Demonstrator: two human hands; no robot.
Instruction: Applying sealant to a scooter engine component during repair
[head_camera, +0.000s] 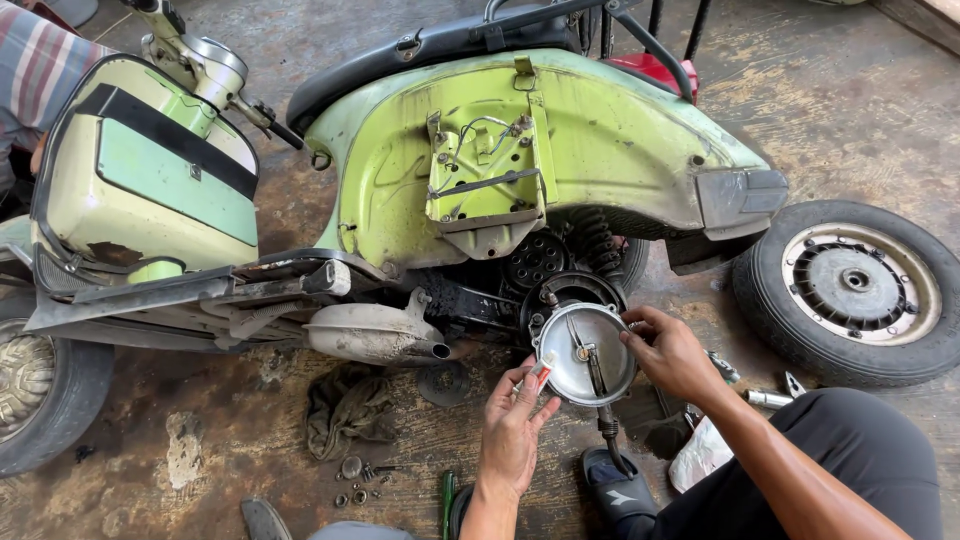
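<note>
I am gripping the round metal brake plate (585, 355) by its rim in my right hand (672, 355), just below the green scooter (600, 140), while my left hand (515, 425) is pinching a small tube (541, 372) at its edge; keeping the plate steady is helping my aim.

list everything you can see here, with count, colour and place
scooter: 1, light green, on its side across the floor
loose wheel: 1, black tyre, right
round plate: 1, silver, centre, held at the hub
small tube: 1, white and red, in left hand
rag: 1, dark, floor
nuts: several, grey, floor by the rag
sandal: 1, black, bottom
left hand: holds tube
right hand: grips plate rim
</note>
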